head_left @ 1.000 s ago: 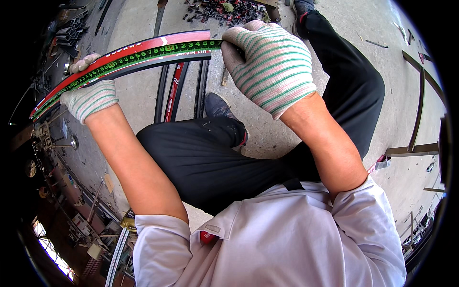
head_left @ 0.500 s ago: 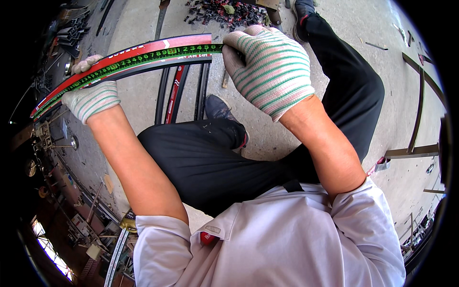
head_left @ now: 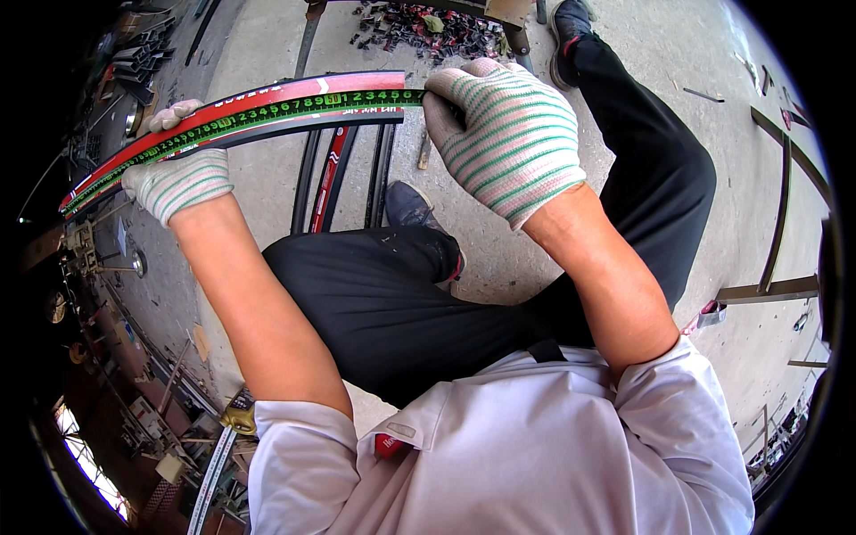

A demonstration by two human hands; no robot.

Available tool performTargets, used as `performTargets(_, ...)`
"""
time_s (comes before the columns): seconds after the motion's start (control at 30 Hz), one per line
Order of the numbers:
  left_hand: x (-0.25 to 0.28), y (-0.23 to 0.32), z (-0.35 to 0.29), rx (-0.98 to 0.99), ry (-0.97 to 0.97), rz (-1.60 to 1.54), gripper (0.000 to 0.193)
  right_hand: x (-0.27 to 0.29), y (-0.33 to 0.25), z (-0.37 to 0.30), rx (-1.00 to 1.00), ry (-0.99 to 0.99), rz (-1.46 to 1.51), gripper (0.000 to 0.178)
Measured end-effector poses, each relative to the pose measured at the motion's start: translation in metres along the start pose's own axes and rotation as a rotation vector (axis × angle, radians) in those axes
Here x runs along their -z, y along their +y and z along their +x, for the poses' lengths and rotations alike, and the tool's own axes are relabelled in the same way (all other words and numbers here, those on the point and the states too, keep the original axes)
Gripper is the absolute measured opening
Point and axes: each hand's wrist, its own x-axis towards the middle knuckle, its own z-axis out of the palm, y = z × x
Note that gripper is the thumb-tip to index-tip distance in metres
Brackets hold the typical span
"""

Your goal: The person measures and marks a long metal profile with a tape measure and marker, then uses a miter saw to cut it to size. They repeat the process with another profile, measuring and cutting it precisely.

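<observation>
A long profile strip (head_left: 366, 84), red-faced with black edges, stretches across the upper left. Along its face lies a green tape measure blade (head_left: 285, 105) with black markings. My left hand (head_left: 187, 181), in a white glove with green and pink stripes, is closed around the strip and the blade, its fingertips showing over the far edge. Just past the strip's squared right end, my right hand (head_left: 508, 138), gloved alike, is closed on the blade where it runs beyond the strip. What lies inside the right palm is hidden.
More red and black profiles (head_left: 330, 178) lie beneath the strip, near my shoe. A heap of small offcuts (head_left: 432, 31) covers the floor at the top. Dark metal bars (head_left: 771, 290) stand at the right. A yellow and black device (head_left: 239, 415) with a white scale sits lower left.
Both hands, the strip and the blade appear slightly lower and farther right, with the floor shifting a little too. Both grips look the same.
</observation>
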Motion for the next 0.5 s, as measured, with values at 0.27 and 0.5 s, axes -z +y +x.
performTargets(0.27,-0.0071,-0.0046,-0.0022,-0.08,0.074,0.043,0.053,-0.0021,-0.0004,0.0006,0.011,0.017,-0.002,0.014)
performTargets(0.5,-0.0066,-0.0062,-0.0014,-0.063,0.083,0.008,0.054,-0.0013,0.0002,-0.0011,0.008,0.006,-0.013,0.014)
